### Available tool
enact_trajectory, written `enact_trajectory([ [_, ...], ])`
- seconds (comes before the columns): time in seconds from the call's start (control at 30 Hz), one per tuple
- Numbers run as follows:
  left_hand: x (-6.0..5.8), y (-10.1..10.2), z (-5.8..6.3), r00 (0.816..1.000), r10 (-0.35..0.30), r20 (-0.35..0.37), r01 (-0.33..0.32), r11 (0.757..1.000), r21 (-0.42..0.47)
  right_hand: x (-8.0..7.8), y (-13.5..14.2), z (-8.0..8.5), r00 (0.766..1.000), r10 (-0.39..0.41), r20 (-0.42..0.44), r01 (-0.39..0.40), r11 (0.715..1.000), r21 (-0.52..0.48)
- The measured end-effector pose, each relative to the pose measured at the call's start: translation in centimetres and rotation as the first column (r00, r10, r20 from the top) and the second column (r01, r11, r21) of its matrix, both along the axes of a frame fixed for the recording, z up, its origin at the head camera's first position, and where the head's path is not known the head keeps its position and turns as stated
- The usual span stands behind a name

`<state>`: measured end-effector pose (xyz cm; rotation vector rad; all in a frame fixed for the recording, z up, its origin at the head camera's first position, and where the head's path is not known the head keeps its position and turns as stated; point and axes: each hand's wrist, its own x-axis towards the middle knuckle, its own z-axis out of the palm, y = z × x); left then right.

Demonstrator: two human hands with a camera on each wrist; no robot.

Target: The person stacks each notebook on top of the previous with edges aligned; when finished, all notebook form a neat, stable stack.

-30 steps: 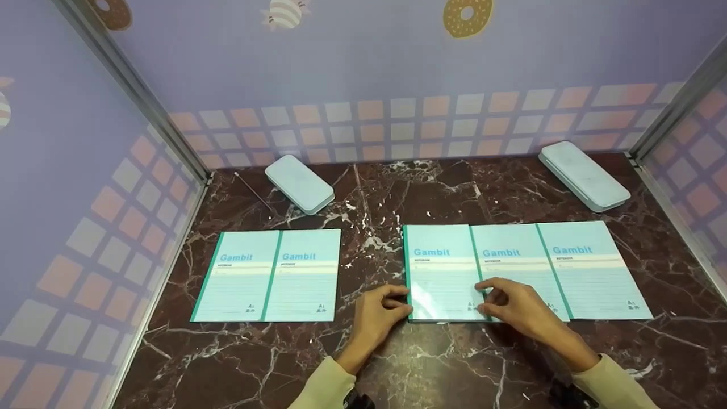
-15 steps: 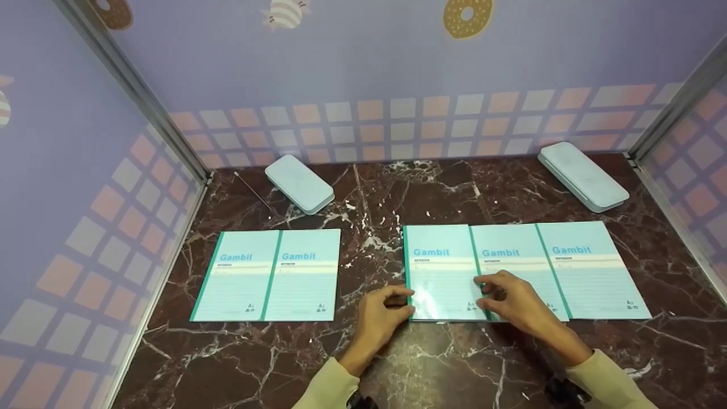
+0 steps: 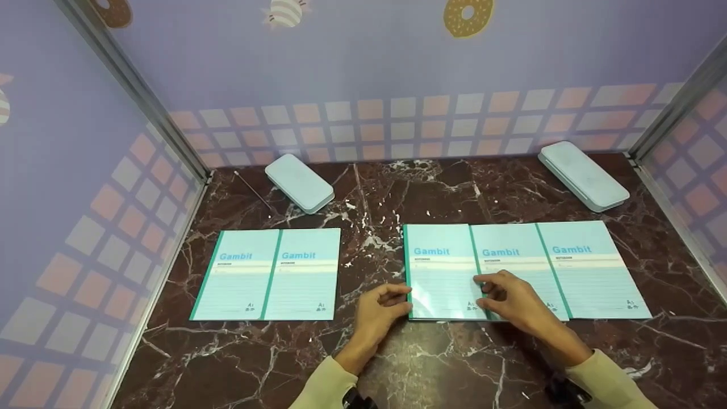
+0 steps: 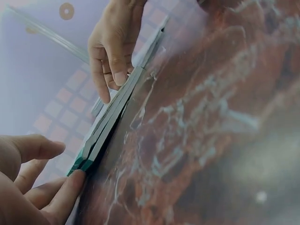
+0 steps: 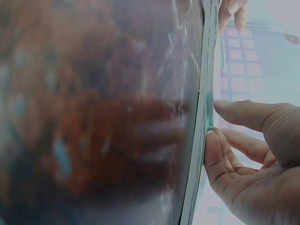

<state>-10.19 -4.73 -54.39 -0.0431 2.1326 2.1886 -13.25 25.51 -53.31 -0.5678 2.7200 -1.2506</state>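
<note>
In the head view my left hand (image 3: 377, 315) touches the green spine of a pale blue Gambit notebook (image 3: 440, 278) with its fingertips. The left wrist view shows two green spines (image 4: 80, 164) stacked there, one on the other. My right hand (image 3: 514, 298) has thumb and fingertips at that notebook's right edge, over the seam with the middle notebook (image 3: 514, 244). From the right wrist view, the fingertips (image 5: 213, 140) meet a green-edged cover. A third notebook (image 3: 593, 278) lies on the right, side by side with the middle one.
Two more Gambit notebooks (image 3: 238, 284) lie side by side on the left of the dark marbled table (image 3: 369, 196). Behind them are a pale case (image 3: 300, 183) and a thin stick (image 3: 253, 190). Another pale case (image 3: 585, 176) sits at back right. Patterned walls (image 3: 386, 62) enclose the table.
The right hand has shifted slightly away from the body along the notebook's edge. The top notebook's lower edge now sits more evenly over the one beneath. The left hand stays at the spine.
</note>
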Motion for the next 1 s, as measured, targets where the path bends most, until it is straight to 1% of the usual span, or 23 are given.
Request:
enact_trajectory([
  [0.07,0.0,0.0,0.0,0.999,0.01,0.032,-0.011,1.0,0.023,0.0,0.0,0.0,1.0,-0.002,0.01,0.002,1.0,0.008],
  [0.23,0.0,0.3,0.4,0.994,0.048,0.098,-0.057,0.994,0.088,0.1,0.1,0.1,1.0,0.007,0.005,-0.007,1.0,-0.008],
  [0.4,-0.2,0.7,0.5,0.989,0.08,0.122,-0.095,0.988,0.124,0.1,0.1,0.1,1.0,0.005,0.004,-0.005,1.0,-0.026],
  [0.53,-0.5,0.8,0.2,0.989,0.101,0.106,-0.111,0.989,0.093,0.2,0.1,0.1,1.0,-0.001,0.003,0.001,0.999,-0.036],
  [0.67,-0.7,1.1,-0.1,0.988,0.131,0.079,-0.131,0.991,-0.002,0.3,-0.1,-0.1,1.0,-0.016,0.015,0.017,0.999,-0.043],
  [0.77,-0.8,1.1,-0.1,0.988,0.137,0.077,-0.135,0.99,-0.037,0.3,-0.3,-0.2,0.999,-0.027,0.018,0.028,0.999,-0.042],
  [0.87,-0.8,1.0,-0.1,0.989,0.116,0.096,-0.116,0.993,-0.003,0.4,-0.5,-0.2,0.999,-0.034,0.01,0.034,0.999,-0.033],
  [1.0,-0.7,0.6,-0.2,0.992,0.089,0.091,-0.092,0.995,0.03,0.6,-0.9,-0.2,1.0,-0.02,-0.012,0.02,1.0,-0.022],
])
